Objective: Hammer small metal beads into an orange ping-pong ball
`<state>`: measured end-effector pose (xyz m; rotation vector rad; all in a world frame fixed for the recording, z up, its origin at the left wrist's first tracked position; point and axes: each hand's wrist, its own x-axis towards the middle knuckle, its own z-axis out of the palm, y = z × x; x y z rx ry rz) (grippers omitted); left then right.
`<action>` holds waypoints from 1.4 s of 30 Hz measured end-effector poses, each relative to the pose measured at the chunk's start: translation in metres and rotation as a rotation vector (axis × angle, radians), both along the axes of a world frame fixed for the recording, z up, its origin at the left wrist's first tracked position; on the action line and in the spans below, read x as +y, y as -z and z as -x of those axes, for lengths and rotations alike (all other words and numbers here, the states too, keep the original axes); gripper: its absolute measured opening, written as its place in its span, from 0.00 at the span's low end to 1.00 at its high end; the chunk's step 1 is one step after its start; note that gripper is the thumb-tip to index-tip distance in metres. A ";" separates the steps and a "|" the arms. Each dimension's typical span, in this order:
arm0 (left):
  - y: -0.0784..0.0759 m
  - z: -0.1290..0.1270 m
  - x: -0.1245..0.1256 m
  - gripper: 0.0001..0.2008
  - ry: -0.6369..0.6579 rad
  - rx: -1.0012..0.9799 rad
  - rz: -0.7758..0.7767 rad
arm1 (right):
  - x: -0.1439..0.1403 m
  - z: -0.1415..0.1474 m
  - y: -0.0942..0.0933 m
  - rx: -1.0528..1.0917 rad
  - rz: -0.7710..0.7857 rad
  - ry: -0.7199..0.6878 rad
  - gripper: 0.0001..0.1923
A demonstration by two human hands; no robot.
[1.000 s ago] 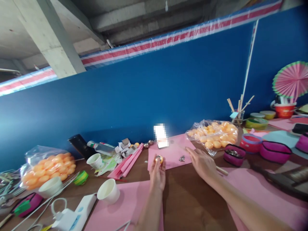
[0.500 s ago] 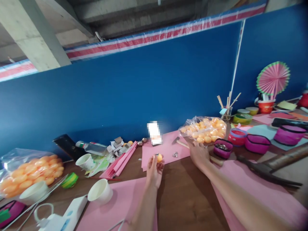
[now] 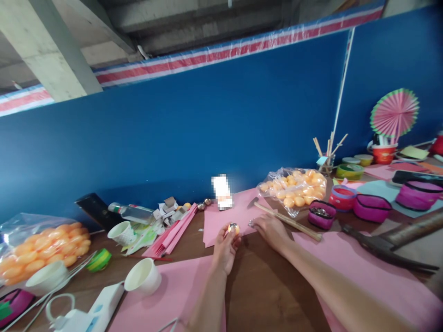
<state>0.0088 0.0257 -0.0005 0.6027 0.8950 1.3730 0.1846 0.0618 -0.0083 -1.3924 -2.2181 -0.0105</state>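
- The left hand (image 3: pixel 224 246) is bare, with no glove, ring or band showing.
- Its forearm is uncovered right down to the bottom edge of the view, with no sleeve on it.
- The right hand (image 3: pixel 272 230) is bare too.
- Behind it the right forearm is long, slim and sleeveless, with no watch or bracelet at the wrist.

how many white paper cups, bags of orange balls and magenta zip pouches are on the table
white paper cups: 3
bags of orange balls: 2
magenta zip pouches: 4
total: 9
The left hand also holds one loose orange ball.
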 end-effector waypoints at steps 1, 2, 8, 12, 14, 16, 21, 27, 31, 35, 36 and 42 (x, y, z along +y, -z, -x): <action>0.000 0.000 0.000 0.17 0.002 0.001 -0.002 | 0.001 0.000 0.000 0.004 0.014 -0.001 0.11; 0.000 0.000 0.000 0.17 0.003 0.001 -0.002 | 0.001 0.000 0.000 0.008 0.027 0.001 0.11; -0.001 0.001 -0.001 0.18 0.025 0.011 -0.007 | 0.001 -0.002 -0.001 0.032 0.065 0.035 0.11; -0.004 0.000 -0.003 0.18 0.021 0.016 0.002 | 0.001 -0.002 -0.002 0.047 0.068 0.040 0.11; -0.006 0.000 -0.003 0.18 0.019 0.021 0.010 | 0.000 -0.002 -0.002 0.052 0.069 0.040 0.12; -0.006 0.000 -0.003 0.18 0.020 0.022 0.017 | 0.000 -0.002 -0.003 0.057 0.076 0.036 0.12; -0.004 0.000 -0.002 0.18 0.014 0.023 0.026 | -0.001 -0.002 -0.003 0.074 0.065 0.050 0.14; -0.006 -0.001 -0.002 0.19 0.024 0.024 0.021 | -0.001 0.001 -0.002 0.023 0.047 0.054 0.13; -0.002 -0.001 -0.002 0.21 0.051 0.023 -0.027 | -0.001 0.001 -0.004 0.011 0.067 0.075 0.13; 0.003 0.000 -0.001 0.21 0.068 0.021 -0.075 | -0.001 0.000 -0.006 0.027 0.072 0.086 0.10; 0.003 0.000 -0.001 0.22 0.070 0.018 -0.084 | -0.002 0.000 -0.006 0.031 0.072 0.085 0.10; 0.000 -0.002 -0.003 0.24 0.096 -0.011 -0.101 | -0.001 -0.001 -0.007 0.225 0.010 0.049 0.11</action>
